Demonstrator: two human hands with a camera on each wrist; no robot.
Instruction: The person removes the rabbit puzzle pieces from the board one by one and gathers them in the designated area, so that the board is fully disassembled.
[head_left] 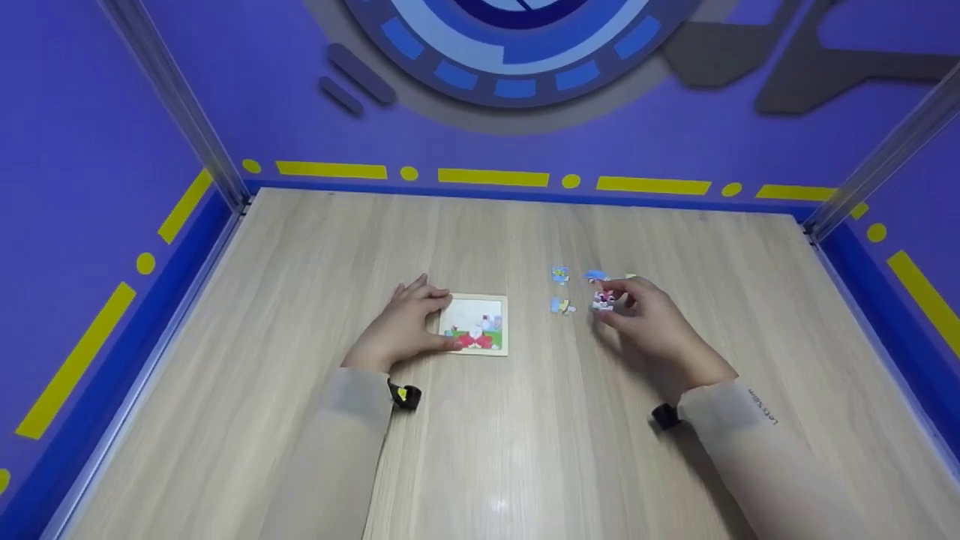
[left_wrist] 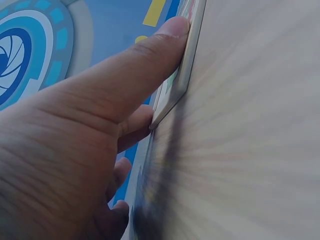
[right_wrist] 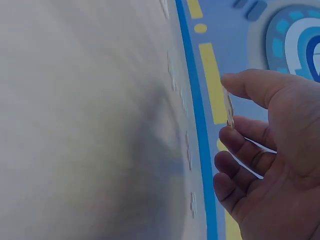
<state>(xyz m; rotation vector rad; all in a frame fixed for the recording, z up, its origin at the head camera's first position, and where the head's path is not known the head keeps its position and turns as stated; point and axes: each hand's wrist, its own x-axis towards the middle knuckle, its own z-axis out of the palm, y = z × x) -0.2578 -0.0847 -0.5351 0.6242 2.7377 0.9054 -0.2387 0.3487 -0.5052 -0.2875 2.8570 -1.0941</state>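
Observation:
A small square jigsaw tray (head_left: 505,324) with a pale rim lies flat on the table. Pieces showing red, white and green fill its lower part, while the upper left shows bare backing. My left hand (head_left: 405,322) holds the tray by its left side, thumb (left_wrist: 172,30) over the lower edge and index finger at the upper left corner. To the right, my right hand (head_left: 654,321) pinches a red-and-white puzzle piece (head_left: 603,301) between thumb and fingers. In the right wrist view that piece (right_wrist: 229,107) is seen edge-on, raised off the table.
Between the tray and my right hand lie two loose puzzle pieces, one blue and yellow (head_left: 560,274), one blue and cream (head_left: 560,306). Another blue piece (head_left: 595,275) and a yellowish piece (head_left: 630,277) lie just beyond my right fingers. Blue walls (head_left: 495,150) border the wooden table (head_left: 465,442).

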